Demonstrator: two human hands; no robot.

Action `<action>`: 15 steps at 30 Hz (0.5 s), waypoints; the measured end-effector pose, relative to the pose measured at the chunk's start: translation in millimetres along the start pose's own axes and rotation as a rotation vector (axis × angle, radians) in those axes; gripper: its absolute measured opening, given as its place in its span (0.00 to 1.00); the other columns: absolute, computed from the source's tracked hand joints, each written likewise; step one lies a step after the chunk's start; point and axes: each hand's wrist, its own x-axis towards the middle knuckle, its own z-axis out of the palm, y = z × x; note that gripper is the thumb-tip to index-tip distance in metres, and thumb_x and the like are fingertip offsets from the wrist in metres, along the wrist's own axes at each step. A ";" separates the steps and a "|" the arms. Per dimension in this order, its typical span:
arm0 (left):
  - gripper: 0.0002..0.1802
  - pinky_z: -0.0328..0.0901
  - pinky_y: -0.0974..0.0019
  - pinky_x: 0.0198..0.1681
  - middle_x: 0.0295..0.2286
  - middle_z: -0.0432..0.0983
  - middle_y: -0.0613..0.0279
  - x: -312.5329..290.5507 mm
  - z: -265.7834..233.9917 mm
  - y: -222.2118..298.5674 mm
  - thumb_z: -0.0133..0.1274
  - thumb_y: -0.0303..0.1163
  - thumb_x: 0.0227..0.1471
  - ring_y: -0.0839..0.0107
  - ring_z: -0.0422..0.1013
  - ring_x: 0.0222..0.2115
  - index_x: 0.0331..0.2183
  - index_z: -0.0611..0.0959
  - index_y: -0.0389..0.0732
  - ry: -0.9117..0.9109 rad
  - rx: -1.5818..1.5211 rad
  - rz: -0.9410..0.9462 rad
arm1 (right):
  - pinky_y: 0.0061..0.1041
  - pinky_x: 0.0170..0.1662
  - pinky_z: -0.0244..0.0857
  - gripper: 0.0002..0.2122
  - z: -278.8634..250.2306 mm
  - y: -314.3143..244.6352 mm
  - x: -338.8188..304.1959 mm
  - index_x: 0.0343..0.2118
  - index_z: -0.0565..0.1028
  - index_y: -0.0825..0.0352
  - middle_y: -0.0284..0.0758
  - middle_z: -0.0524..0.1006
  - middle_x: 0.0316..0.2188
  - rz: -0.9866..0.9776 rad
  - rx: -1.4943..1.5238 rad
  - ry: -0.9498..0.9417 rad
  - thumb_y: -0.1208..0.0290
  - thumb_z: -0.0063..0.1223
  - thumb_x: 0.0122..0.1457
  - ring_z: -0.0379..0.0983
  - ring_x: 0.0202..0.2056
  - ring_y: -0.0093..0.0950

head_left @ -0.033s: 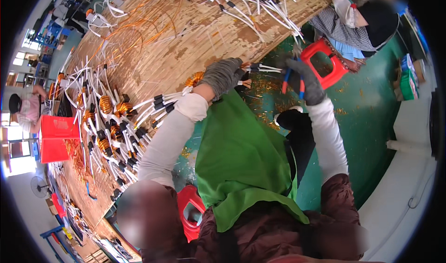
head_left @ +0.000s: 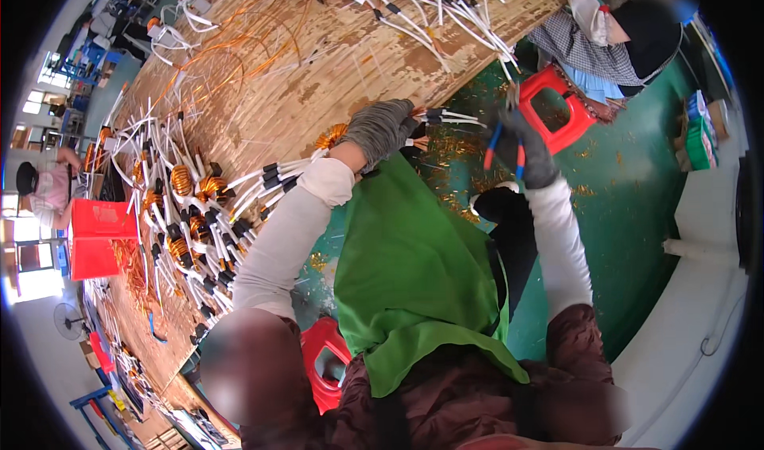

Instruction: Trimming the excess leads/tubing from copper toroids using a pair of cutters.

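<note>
Left hand (head_left: 379,136) curled around white leads (head_left: 454,116) at desk (head_left: 342,72) edge; right hand (head_left: 535,149), farther right, wrapped round pliers (head_left: 512,97).

Off the near edge of the wooden tabletop (head_left: 334,76), we see a red plastic stool (head_left: 571,134) on the green floor (head_left: 629,203), just beside a co-worker (head_left: 569,48). A green carton (head_left: 700,145) sits at the floor's right edge. At the tabletop's left edge we have a red bin (head_left: 99,247), and beyond it a round fan (head_left: 68,319).
</note>
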 end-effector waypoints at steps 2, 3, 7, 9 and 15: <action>0.15 0.64 0.54 0.34 0.26 0.74 0.49 10.2 4.3 4.1 0.45 0.41 0.51 0.50 0.70 0.30 0.32 0.77 0.39 -0.009 0.032 0.029 | 0.29 0.43 0.63 0.17 -23.3 23.3 -29.0 0.42 0.69 0.68 0.34 0.72 0.36 0.169 0.226 -0.136 0.63 0.50 0.53 0.69 0.37 0.27; 0.15 0.64 0.54 0.34 0.26 0.74 0.48 15.1 4.9 5.8 0.45 0.41 0.51 0.50 0.70 0.30 0.33 0.77 0.39 -0.014 0.061 0.047 | 0.32 0.45 0.63 0.17 -40.7 49.1 -41.0 0.43 0.68 0.67 0.37 0.72 0.38 0.246 0.352 -0.119 0.63 0.51 0.53 0.70 0.37 0.30; 0.13 0.65 0.62 0.35 0.30 0.75 0.50 31.0 -2.9 17.8 0.48 0.35 0.51 0.56 0.72 0.32 0.38 0.76 0.40 0.045 -0.125 0.177 | 0.37 0.45 0.65 0.19 -70.7 141.8 -90.5 0.46 0.65 0.67 0.42 0.72 0.38 0.522 0.517 -0.010 0.67 0.52 0.52 0.70 0.38 0.35; 0.18 0.65 0.61 0.39 0.33 0.76 0.52 31.6 -28.8 40.3 0.49 0.41 0.50 0.58 0.73 0.34 0.41 0.76 0.41 0.226 -0.482 0.254 | 0.38 0.44 0.65 0.19 -86.2 171.2 -117.6 0.46 0.65 0.68 0.43 0.72 0.38 0.539 0.548 0.035 0.69 0.52 0.52 0.71 0.37 0.36; 0.43 0.61 0.61 0.49 0.48 0.63 0.45 -57.3 -85.7 -21.1 0.57 0.48 0.41 0.54 0.65 0.46 0.54 0.60 0.40 -0.082 0.358 -0.266 | 0.28 0.41 0.66 0.30 -72.8 184.9 -137.8 0.51 0.58 0.73 0.41 0.73 0.37 0.465 -0.147 -0.026 0.70 0.58 0.47 0.71 0.37 0.29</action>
